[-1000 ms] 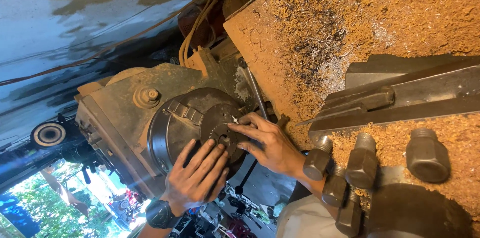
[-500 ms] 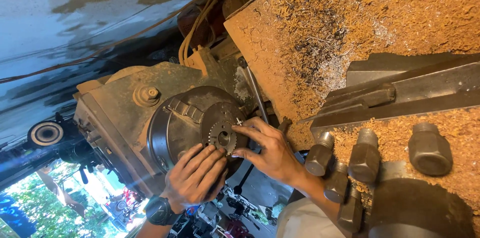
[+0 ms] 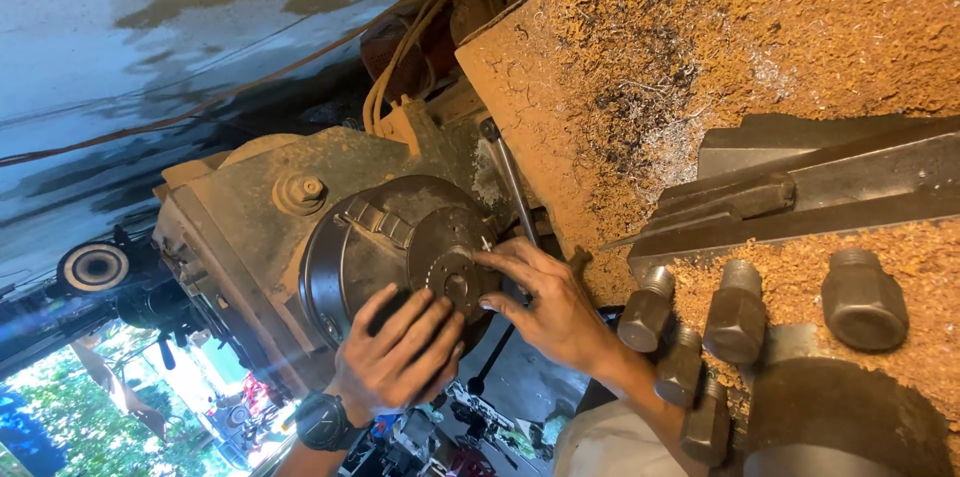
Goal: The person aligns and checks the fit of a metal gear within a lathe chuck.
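While the left hand lies flat, ungripping, on the lathe chuck, right hand fingertips pinch the toothed disc at the chuck's face.

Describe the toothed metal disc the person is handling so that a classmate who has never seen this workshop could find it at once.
Find the big dusty lathe and its round dark chuck. The disc sits on the chuck's face, under the right hand's fingertips. Unlike the smooth chuck, its rim is ringed with small teeth.
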